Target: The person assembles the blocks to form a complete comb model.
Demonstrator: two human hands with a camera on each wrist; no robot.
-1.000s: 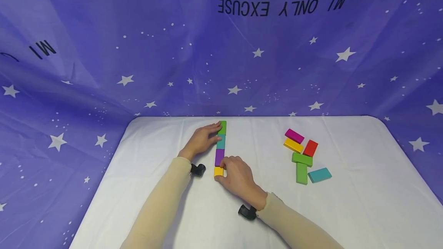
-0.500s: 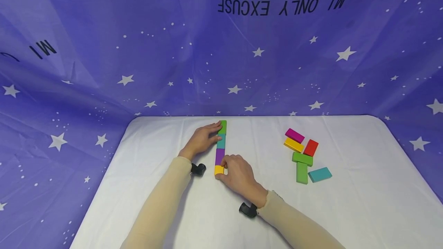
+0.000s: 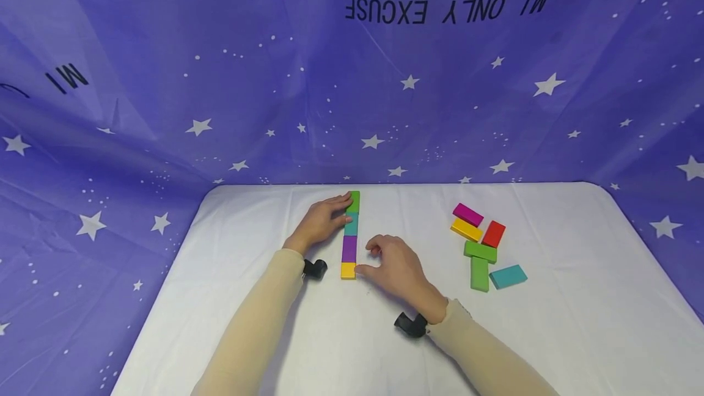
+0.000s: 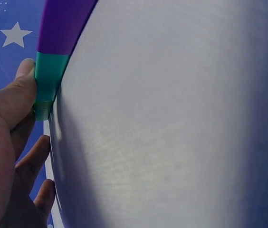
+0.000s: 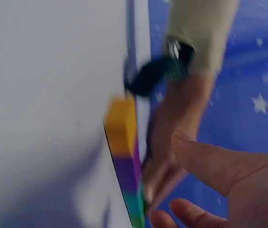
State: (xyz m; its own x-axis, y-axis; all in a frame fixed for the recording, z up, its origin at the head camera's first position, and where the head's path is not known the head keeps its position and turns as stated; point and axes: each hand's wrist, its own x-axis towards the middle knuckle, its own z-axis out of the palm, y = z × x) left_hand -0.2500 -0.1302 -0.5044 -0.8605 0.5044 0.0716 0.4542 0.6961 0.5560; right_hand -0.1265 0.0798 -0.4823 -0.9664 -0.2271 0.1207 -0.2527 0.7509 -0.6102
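A straight row of rectangular blocks runs away from me: a yellow block (image 3: 348,271) nearest, then a purple block (image 3: 349,249), a teal block (image 3: 354,227) and a green block (image 3: 355,201) at the far end. My left hand (image 3: 320,221) lies along the row's left side, its thumb touching the teal block and its fingertips at the green one. My right hand (image 3: 398,266) is just right of the yellow block with fingers loosely bent, holding nothing. In the right wrist view a gap shows between that hand's thumb (image 5: 205,164) and the yellow block (image 5: 121,126).
To the right, on the white-covered table (image 3: 577,322), lie a magenta block (image 3: 469,215), another yellow block (image 3: 466,230), a red block (image 3: 494,234), two green blocks (image 3: 480,275) and a teal block (image 3: 508,277). A purple star-patterned cloth (image 3: 308,109) hangs behind the table.
My right hand has let go of the yellow block at the near end and moved a little to the right. The left hand and the row look unmoved.
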